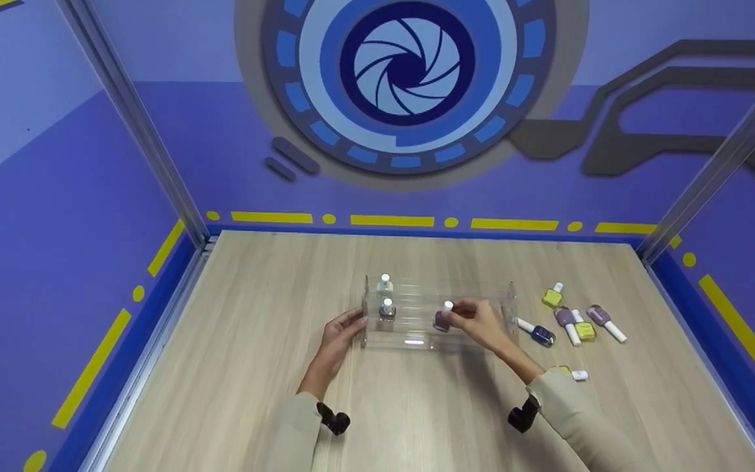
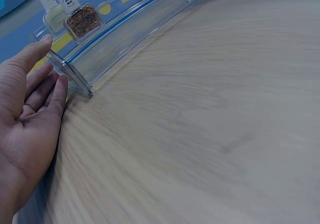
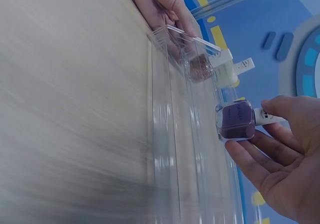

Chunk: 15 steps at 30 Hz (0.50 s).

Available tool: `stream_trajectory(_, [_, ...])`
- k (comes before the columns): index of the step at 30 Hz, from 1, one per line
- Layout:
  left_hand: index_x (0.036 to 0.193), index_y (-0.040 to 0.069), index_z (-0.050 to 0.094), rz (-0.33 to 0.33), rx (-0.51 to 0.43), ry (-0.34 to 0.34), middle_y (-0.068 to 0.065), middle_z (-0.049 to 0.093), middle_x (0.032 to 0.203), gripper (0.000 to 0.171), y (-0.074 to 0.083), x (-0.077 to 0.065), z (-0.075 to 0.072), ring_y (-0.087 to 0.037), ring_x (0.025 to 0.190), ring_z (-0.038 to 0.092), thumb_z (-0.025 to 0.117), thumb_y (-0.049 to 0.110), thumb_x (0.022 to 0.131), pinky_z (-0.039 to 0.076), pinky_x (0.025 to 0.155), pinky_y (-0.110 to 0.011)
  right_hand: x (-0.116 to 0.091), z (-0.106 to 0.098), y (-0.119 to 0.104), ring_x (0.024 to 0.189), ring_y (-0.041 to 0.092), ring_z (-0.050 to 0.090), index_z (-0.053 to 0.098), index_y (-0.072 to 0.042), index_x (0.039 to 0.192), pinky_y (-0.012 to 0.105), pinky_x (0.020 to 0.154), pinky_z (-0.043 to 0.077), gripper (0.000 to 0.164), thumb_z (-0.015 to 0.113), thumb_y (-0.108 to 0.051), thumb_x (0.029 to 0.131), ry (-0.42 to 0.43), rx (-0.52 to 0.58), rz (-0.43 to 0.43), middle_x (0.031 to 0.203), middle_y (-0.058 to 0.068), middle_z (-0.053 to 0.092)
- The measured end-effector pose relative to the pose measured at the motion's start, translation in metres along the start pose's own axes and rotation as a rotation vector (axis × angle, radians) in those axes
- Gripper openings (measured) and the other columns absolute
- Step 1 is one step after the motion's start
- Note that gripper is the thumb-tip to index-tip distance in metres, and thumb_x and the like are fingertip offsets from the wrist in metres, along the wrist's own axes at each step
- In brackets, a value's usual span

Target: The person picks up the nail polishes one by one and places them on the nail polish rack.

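A clear stepped display rack (image 1: 396, 341) stands on the table. In the right wrist view, my right hand (image 3: 295, 159) pinches the white cap of a purple nail polish bottle (image 3: 237, 119), thumb on one side and fingers on the other. That bottle is upright at the rack's steps in the head view; whether its base touches a step I cannot tell. My left hand (image 1: 339, 335) rests against the rack's left end panel (image 2: 75, 76), its fingers loosely bent. Near that end stand a dark glitter bottle (image 2: 83, 21) and, behind it, a pale bottle (image 2: 55, 18).
Right of the rack, several bottles lie on the table (image 1: 233, 393): a dark blue one (image 1: 541, 335), purple ones (image 1: 599, 315) and yellow ones (image 1: 553, 298). One yellow bottle (image 1: 566, 372) is partly covered by the right sleeve. Printed panels (image 1: 220, 151) enclose the back and sides.
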<state>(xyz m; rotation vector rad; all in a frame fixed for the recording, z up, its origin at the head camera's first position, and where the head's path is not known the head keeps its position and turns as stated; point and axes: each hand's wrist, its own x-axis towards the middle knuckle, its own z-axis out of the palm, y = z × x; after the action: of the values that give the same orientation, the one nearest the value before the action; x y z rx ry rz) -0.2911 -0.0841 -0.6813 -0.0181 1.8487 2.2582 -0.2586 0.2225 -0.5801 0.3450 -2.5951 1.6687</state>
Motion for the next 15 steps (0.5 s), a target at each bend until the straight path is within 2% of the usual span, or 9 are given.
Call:
stream_trajectory(4, [0.14, -0.002, 0.057, 0.009, -0.006, -0.005, -0.02, 0.057, 0.145, 0.043, 0.001, 0.001, -0.001, -0.023, 0.133, 0.056, 0.066, 0.013, 0.1, 0.051, 0.11, -0.026, 0.002, 0.01, 0.001, 0.085, 0.025, 0.074, 0.071, 0.012, 0.1, 0.011, 0.07, 0.054, 0.014, 0.071, 0.001, 0.092, 0.001, 0.008, 0.014, 0.097, 0.029, 0.075])
stream_trajectory(7, [0.14, -0.002, 0.057, 0.011, 0.0, -0.005, -0.02, 0.057, 0.144, 0.044, 0.001, 0.001, -0.001, -0.02, 0.13, 0.057, 0.067, 0.014, 0.1, 0.051, 0.11, -0.027, 0.004, 0.018, 0.001, 0.086, 0.02, 0.074, 0.072, 0.009, 0.102, 0.012, 0.073, 0.056, 0.017, 0.074, -0.004, 0.091, -0.014, 0.035, 0.025, 0.098, 0.025, 0.076])
stream_trajectory(11, [0.14, 0.0, 0.057, -0.007, 0.012, -0.002, -0.018, 0.057, 0.145, 0.048, 0.001, 0.0, -0.001, -0.014, 0.126, 0.058, 0.069, 0.02, 0.098, 0.05, 0.111, -0.027, 0.007, 0.028, 0.001, 0.089, 0.032, 0.076, 0.071, 0.01, 0.105, 0.015, 0.075, 0.059, 0.021, 0.075, -0.006, 0.091, -0.055, 0.086, 0.02, 0.1, 0.028, 0.075])
stream_trajectory(15, [0.141, 0.001, 0.057, -0.015, 0.01, 0.001, -0.016, 0.057, 0.146, 0.052, 0.0, 0.001, -0.001, -0.011, 0.125, 0.058, 0.072, 0.025, 0.097, 0.049, 0.113, -0.028, 0.009, 0.038, -0.002, 0.091, 0.045, 0.073, 0.068, 0.016, 0.105, 0.012, 0.074, 0.057, 0.021, 0.071, 0.0, 0.092, -0.089, 0.112, 0.001, 0.101, 0.034, 0.072])
